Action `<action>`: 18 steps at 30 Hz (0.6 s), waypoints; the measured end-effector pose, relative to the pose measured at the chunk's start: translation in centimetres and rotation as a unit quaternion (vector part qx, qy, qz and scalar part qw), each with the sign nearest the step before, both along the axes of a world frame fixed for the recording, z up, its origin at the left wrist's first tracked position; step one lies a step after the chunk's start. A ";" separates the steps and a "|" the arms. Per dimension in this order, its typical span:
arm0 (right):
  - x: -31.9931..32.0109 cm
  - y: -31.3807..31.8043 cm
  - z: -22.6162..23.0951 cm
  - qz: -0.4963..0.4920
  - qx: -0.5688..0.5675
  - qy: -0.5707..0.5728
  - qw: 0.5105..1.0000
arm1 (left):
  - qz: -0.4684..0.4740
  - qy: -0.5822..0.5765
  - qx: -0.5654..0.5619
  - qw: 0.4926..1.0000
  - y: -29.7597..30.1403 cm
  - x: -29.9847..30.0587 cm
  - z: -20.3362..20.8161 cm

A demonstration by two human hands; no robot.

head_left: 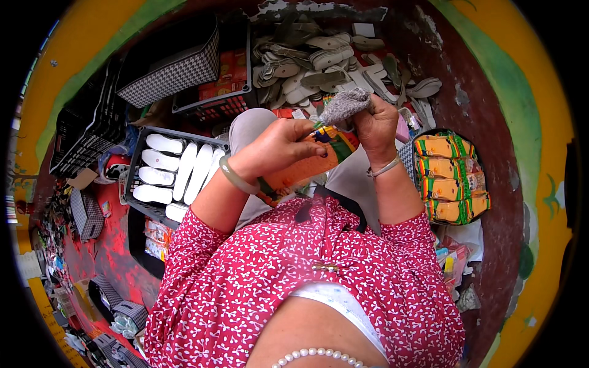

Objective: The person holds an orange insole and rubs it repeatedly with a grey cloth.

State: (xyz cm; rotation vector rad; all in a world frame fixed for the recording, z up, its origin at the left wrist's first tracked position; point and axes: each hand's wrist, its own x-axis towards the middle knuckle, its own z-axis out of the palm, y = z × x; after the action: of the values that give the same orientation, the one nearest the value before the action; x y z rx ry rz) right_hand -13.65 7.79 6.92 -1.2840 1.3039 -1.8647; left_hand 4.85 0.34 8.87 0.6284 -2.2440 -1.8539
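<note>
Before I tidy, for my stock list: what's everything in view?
Packet: one, orange, centre
Woolly bundle: one, grey, above packet
Other packets: several, orange-yellow, right
Crated soles: at least seven, white, left
Loose soles: many, grey and white, top
Crates: several, black, left
Patterned baskets: several, black-and-white, mostly left
Clutter: uncountable, mixed, left
Necklace: one, white, bottom
Shirt: one, red patterned, lower centre
Left hand: one, bare, on packet
Right hand: one, bare, on bundle

Above the lap [354, 189], a gap opens between the orange packet [300, 170] and right forearm [399, 191]. A white-insole crate [150, 213] obstructs the left, a checked basket [407, 156] the right, heaped insoles [331, 58] ahead.
</note>
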 end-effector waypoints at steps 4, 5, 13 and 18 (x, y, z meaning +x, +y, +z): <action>0.0 -0.1 0.2 0.003 0.008 0.000 1.000 | 0.008 0.006 0.021 1.000 0.0 0.3 -0.5; 0.0 -0.1 0.2 -0.001 0.009 0.007 1.000 | 0.009 0.000 0.026 1.000 0.0 0.4 -0.4; -14.2 2.6 0.0 -0.164 -0.078 -0.249 0.951 | 0.168 0.053 0.205 0.963 -2.4 6.0 -1.0; -12.4 2.8 -3.8 0.068 0.004 -0.343 0.937 | 0.199 0.158 0.282 0.925 -2.8 6.0 0.1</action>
State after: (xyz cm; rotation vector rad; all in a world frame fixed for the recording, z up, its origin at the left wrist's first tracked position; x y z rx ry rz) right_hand -26.10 10.64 3.09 -0.5917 0.8186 -1.9414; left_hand 10.80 -2.49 8.95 0.7290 -1.2596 -2.1762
